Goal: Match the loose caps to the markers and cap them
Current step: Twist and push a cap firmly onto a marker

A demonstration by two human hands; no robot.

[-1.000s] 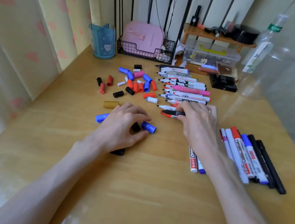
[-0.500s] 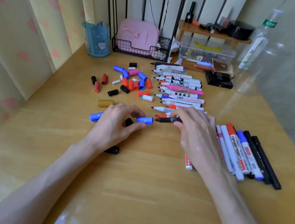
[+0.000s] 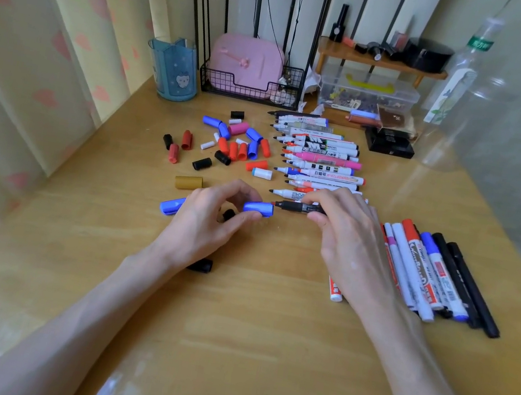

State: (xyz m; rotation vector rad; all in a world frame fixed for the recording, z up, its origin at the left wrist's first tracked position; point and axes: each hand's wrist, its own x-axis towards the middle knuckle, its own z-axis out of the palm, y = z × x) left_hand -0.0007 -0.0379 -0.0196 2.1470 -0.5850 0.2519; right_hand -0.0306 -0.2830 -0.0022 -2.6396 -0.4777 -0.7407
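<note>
Step in hand: fitting a cap. The left hand point(image 3: 209, 223) pinches a blue cap point(image 3: 258, 208) between thumb and fingertips, its open mouth facing 3 o'clock. The right hand point(image 3: 346, 237) grips a black marker point(image 3: 301, 207) by the barrel, with the tip pointing to 9 o'clock just at the cap's mouth, not yet seated. Both sit low over the surface point(image 3: 245, 334).

Loose caps point(image 3: 236, 148) lie at 12 o'clock of the left hand. Uncapped markers point(image 3: 321, 159) lie at 12 o'clock of the right hand, capped markers point(image 3: 429, 276) at its 3 o'clock. A black cap point(image 3: 228, 214) lies beneath the left fingers.

Assessment: the colours appear mismatched. The next move calls for straight alignment and a firm push, or a swap for the black cap.
</note>
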